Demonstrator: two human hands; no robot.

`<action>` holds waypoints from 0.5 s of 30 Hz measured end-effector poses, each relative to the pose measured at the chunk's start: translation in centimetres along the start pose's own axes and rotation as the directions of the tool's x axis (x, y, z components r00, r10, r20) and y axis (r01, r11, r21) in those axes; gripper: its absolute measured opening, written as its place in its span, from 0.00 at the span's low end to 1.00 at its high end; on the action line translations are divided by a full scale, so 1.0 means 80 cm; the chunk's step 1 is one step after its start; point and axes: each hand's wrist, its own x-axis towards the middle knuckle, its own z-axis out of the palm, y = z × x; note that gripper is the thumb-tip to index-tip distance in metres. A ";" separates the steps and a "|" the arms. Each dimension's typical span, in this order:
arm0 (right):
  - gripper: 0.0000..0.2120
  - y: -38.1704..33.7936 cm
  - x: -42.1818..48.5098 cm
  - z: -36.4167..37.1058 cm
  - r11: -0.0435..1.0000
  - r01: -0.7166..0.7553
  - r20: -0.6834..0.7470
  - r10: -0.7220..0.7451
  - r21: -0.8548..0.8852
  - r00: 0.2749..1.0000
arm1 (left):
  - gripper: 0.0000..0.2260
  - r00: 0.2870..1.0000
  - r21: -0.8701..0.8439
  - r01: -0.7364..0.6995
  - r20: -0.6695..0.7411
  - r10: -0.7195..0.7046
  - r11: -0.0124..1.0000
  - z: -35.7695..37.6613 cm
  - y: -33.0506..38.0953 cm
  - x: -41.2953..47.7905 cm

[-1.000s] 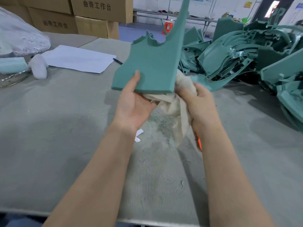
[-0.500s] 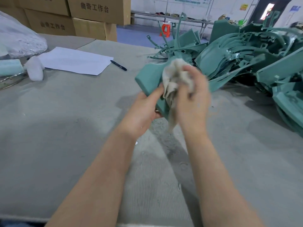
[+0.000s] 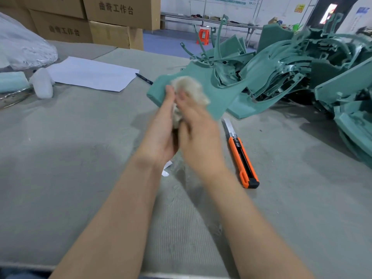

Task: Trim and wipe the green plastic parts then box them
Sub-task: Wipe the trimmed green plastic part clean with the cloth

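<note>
I hold a flat green plastic part [image 3: 217, 87] tilted above the grey table. My left hand [image 3: 161, 133] grips its near left edge, thumb up against the rim. My right hand [image 3: 197, 133], blurred by motion, clutches a cream rag [image 3: 191, 89] and presses it against the part's face. Behind it at the right lies a heap of green plastic parts [image 3: 302, 63]. An orange utility knife [image 3: 241, 156] with its blade out lies on the table just right of my right wrist.
White paper [image 3: 90, 75] and a black pen [image 3: 144, 78] lie at the back left, beside a white foam piece [image 3: 42, 83] and a plastic bag [image 3: 24, 45]. Cardboard boxes [image 3: 112, 19] stand behind. Green shavings and a white scrap [image 3: 166, 170] lie under my hands.
The part went from upright to lying low and tilted away. My right hand brought the rag from under it onto its face. The knife, hidden before, now shows.
</note>
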 end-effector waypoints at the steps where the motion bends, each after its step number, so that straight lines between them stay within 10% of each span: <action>1: 0.25 -0.008 -0.004 0.007 0.999 0.032 0.039 -0.033 0.021 0.999 | 0.20 1.000 -0.029 0.003 -0.011 -0.003 1.000 -0.004 0.002 0.000; 15: 0.22 0.038 0.016 -0.022 0.983 -0.158 -0.334 0.118 -0.095 0.935 | 0.18 0.999 0.391 -0.038 0.043 0.023 0.919 -0.003 -0.007 0.004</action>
